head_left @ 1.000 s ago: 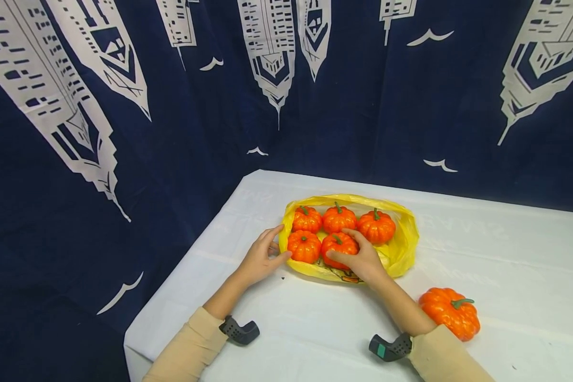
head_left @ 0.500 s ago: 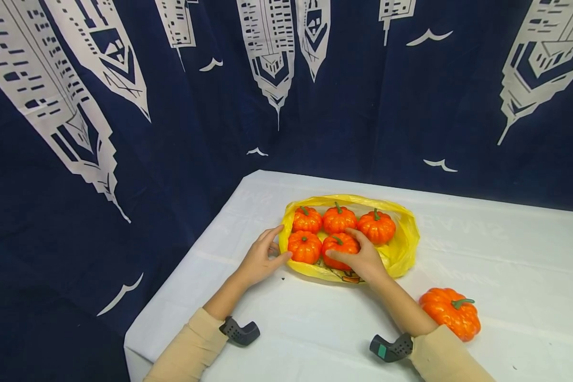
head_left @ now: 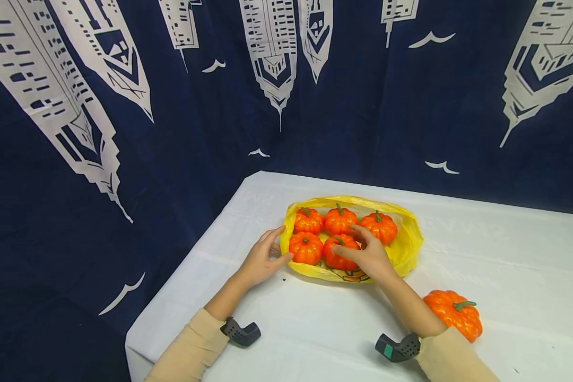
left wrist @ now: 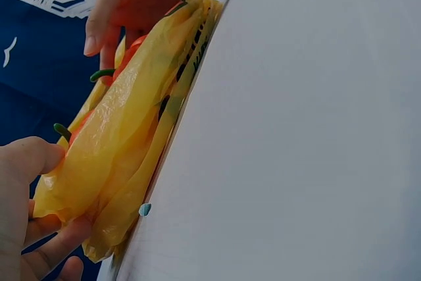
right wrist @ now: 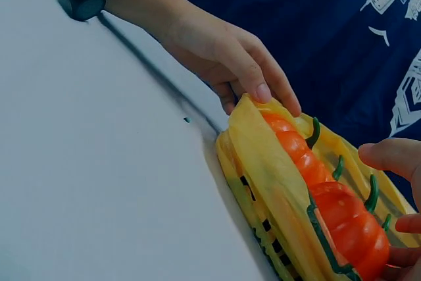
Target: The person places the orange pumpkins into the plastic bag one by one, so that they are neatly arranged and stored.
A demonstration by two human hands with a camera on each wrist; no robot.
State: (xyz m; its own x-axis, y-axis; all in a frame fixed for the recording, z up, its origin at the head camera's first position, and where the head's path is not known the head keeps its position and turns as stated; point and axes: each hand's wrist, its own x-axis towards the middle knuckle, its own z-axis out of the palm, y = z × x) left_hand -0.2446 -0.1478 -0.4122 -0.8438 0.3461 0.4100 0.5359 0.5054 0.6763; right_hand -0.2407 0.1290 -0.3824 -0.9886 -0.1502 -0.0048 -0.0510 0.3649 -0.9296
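Observation:
A yellow plastic bag (head_left: 408, 252) lies on the table with its mouth spread upward. Inside are several small shiny orange pumpkins with green stems, in two rows. My left hand (head_left: 261, 260) rests at the bag's left end, thumb and fingers spread and touching the plastic. Over the front-row pumpkin (head_left: 340, 261) nearest the middle is my right hand (head_left: 373, 260), thumb and fingers apart and loosely bent around its right side. Whether the fingers still touch it is hard to tell. Outside the bag, one larger-looking pumpkin (head_left: 453, 315) lies beside my right forearm, which partly hides it.
White cloth (head_left: 315, 329) covers the table, whose left edge runs close to my left arm. A dark blue curtain (head_left: 344, 132) with white building prints hangs behind. A black wrist device (head_left: 241, 332) sits on each forearm.
My right hand has shifted slightly to the right, its thumb drawing back across the front pumpkin. The left hand and the loose pumpkin stay in place; the view has shifted a little.

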